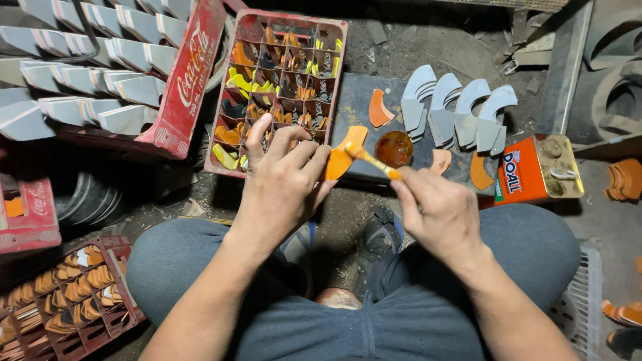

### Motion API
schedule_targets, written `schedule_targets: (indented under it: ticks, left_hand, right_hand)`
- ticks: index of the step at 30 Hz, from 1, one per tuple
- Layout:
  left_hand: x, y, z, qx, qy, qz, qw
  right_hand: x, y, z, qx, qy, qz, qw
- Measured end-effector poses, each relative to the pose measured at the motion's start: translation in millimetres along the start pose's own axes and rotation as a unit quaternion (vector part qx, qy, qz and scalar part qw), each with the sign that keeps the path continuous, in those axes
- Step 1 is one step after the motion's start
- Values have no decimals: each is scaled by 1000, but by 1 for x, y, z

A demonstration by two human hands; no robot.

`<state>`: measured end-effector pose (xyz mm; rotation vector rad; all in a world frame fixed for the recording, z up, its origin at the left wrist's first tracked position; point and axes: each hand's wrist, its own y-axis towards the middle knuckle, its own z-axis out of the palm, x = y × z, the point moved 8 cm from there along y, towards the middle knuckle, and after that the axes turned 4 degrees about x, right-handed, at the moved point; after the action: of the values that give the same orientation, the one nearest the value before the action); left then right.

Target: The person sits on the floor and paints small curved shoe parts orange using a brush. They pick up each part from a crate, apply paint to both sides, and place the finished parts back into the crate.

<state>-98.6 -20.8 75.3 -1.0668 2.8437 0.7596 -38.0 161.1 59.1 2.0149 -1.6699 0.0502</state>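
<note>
Knees in dull grey cloth (200, 267) fill the near edge. Left of the dark slab (358, 100) stands a red plastic crate (281, 87), its cells stuffed with curved orange and yellow chips. At the slab's near edge the left hand (284, 184) is curled, pinching a smooth orange shard (341, 157). Just right, the right hand (438, 210) grips a thin yellow stick (371, 160) tight against that shard. Behind it sits a glossy amber pool (393, 148), then matte grey curved pieces (455, 113), then an orange tin (538, 170).
</note>
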Motion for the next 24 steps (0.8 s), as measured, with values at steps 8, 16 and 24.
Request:
schedule_targets:
  ticks: [8,16,24]
  left_hand:
    - [1,-2,2,5,13,2,1000]
    - [0,-5,1,5,10,9,1000]
    - [-2,-6,3,10,23,10,1000]
  right_hand:
    - [-1,0,4,13,26,-22,999]
    - [1,2,3,-9,32,-17,999]
    - [0,-1,1,-40,22,-9,999]
